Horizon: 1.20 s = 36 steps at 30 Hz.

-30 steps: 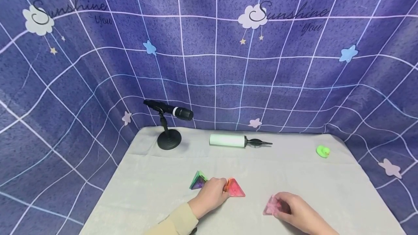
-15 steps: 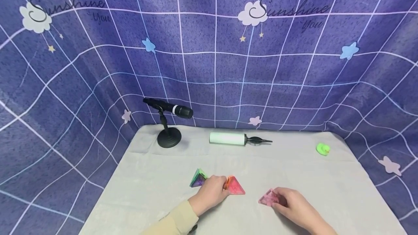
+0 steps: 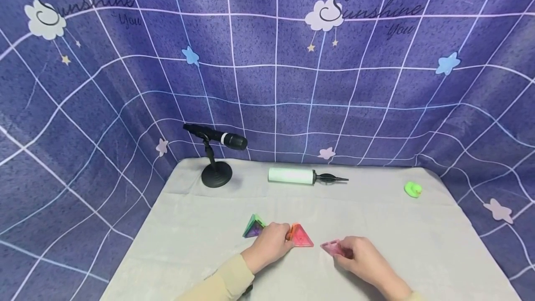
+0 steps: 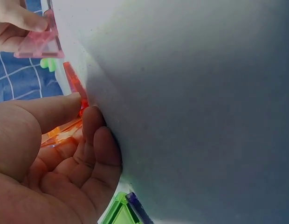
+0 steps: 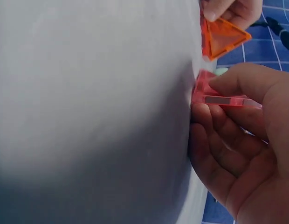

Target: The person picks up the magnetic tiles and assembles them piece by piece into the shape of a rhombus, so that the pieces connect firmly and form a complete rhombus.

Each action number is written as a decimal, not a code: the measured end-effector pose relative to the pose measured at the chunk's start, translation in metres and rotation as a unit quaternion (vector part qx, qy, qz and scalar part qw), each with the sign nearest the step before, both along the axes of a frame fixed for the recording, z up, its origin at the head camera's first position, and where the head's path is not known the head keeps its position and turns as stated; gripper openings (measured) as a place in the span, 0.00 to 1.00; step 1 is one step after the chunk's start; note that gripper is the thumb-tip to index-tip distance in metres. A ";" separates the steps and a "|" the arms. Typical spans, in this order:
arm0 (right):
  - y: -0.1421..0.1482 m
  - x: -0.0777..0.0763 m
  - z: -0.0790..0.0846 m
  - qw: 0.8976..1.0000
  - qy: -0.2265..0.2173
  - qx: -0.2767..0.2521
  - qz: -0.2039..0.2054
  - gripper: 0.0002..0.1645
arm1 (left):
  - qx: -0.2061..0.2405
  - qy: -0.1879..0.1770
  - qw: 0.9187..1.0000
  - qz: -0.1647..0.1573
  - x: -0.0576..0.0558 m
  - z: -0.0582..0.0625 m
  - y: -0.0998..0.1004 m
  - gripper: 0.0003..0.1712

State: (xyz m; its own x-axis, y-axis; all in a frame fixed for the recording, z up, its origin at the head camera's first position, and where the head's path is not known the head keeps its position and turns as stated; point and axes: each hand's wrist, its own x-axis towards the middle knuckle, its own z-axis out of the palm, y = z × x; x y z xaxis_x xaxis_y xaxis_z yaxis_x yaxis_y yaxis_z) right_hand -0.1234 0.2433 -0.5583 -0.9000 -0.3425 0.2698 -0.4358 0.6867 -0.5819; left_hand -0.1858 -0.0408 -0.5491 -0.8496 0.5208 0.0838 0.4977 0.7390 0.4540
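Observation:
My left hand [image 3: 269,244] pinches an orange triangular magnetic tile [image 5: 228,38] between thumb and fingers. A red triangular magnetic tile [image 3: 301,237] lies on the tablecloth against the orange one, right beside my fingertips. My right hand [image 3: 364,258] pinches a translucent pink triangular magnetic tile [image 3: 331,247], tilted, a short gap to the right of the red tile. In the right wrist view its dark magnet strip faces the camera, with my thumb on one face. Beyond my left knuckles stands a cluster of green and purple triangular tiles [image 3: 253,229], partly hidden by that hand.
At the back of the white-clothed table [image 3: 184,226] are a black microphone on a round stand [image 3: 216,174], a pale green hand pump [image 3: 291,175] and a green toy duck [image 3: 413,189]. A blue patterned curtain [image 3: 276,82] encloses the back and sides.
My right hand has moved left and slightly away from me, carrying the pink tile closer to the red one and turning it. My left hand stays at the orange tile.

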 end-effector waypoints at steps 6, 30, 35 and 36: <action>-0.015 -0.005 -0.003 0.999 0.035 0.000 -0.023 0.23 | -0.004 -0.006 1.000 0.001 0.000 -0.001 0.000 0.14; -0.055 -0.036 -0.001 0.997 -0.008 0.025 -0.073 0.16 | 0.006 -0.015 1.000 -0.009 -0.001 0.000 -0.001 0.10; -0.060 -0.040 -0.002 0.997 -0.006 0.027 -0.069 0.16 | 0.002 -0.017 1.000 -0.009 -0.001 0.001 -0.001 0.09; -0.061 -0.041 -0.001 0.997 -0.007 0.026 -0.068 0.16 | 0.001 -0.017 1.000 -0.010 -0.001 0.001 -0.001 0.09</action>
